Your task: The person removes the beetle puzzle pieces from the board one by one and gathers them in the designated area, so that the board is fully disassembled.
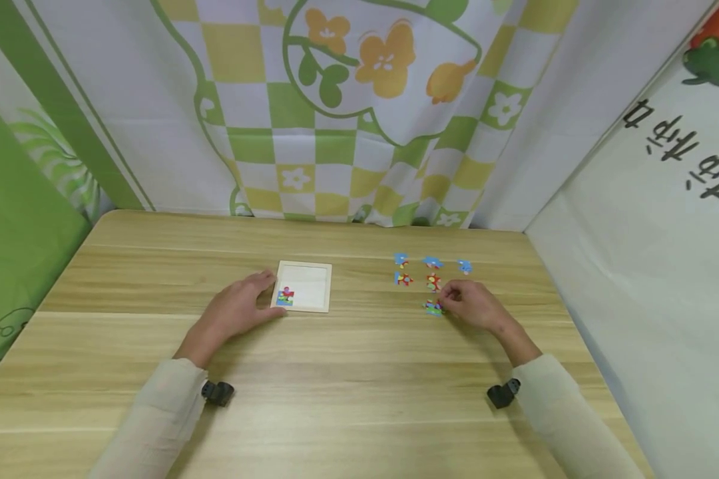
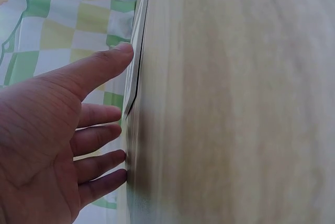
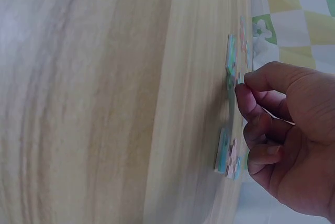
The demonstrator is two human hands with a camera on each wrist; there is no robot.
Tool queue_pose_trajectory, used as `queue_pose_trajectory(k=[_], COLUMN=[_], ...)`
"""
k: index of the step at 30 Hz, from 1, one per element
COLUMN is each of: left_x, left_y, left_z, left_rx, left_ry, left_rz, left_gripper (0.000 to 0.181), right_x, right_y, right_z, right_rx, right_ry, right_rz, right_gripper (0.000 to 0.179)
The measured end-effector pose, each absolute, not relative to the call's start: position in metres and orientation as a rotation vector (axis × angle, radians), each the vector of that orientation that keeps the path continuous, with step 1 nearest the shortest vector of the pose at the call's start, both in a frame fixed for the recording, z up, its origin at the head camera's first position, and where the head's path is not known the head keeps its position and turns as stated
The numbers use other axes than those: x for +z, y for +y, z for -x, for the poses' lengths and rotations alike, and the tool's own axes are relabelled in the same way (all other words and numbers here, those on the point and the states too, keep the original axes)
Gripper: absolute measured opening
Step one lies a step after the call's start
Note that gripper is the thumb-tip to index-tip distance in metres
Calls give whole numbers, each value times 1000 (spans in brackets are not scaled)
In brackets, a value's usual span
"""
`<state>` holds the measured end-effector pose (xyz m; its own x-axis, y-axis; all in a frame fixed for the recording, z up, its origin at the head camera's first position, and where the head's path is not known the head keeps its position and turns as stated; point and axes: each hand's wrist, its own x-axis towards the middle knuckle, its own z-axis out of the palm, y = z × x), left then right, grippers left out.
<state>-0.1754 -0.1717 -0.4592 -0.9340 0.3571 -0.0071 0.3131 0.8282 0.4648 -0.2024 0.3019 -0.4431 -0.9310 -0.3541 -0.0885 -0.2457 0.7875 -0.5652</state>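
Note:
My left hand (image 1: pixel 239 306) lies at the left side of a square wooden puzzle tray (image 1: pixel 329 287), fingers spread, its thumb by the lower left corner. From the left wrist, the tray (image 2: pixel 137 51) shows edge-on beside the thumb. In the tray's lower left corner sits a coloured jigsaw piece (image 1: pixel 285 297). Over at the right, thumb and index finger of my right hand (image 1: pixel 470 303) pinch the edge of a green and blue jigsaw piece (image 1: pixel 433 308). The right wrist view shows this piece (image 3: pixel 230 56) at the fingertips; the other fingers are curled.
Several loose jigsaw pieces lie beyond the right hand, among them a red flower piece (image 1: pixel 433 282) and a blue piece (image 1: pixel 464 267). Another piece (image 3: pixel 222 153) lies below the right fingers. A checked curtain (image 1: pixel 347 146) hangs at the table's (image 1: pixel 359 379) far edge.

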Motion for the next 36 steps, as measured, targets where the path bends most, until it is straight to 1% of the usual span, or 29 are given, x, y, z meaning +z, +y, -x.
queue_pose_trajectory(k=[5, 10, 19, 25, 30, 36], left_x=[-460, -459, -460, -461, -459, -458], left_y=[-171, -171, -172, -168, -168, -169], left_z=[175, 176, 176, 178, 178, 176], left_rx=[683, 650, 653, 677, 680, 671], left_ry=[2925, 2937, 2968, 2975, 2959, 2945], left_rz=[-558, -569, -527, -518, -461, -439], left_gripper=[75, 68, 64, 64, 66, 66], right_x=[-440, -434, -433, -432, -437, -440], right_y=[292, 267, 200, 158, 122, 86], right_z=[200, 199, 206, 214, 220, 223], right_rx=[-914, -991, -983, -891, -757, -713], right_ry=[2794, 2782, 2706, 2720, 2751, 2726], right_rz=[498, 560, 761, 801, 901, 966], right_gripper=[6, 5, 10, 9, 9, 15])
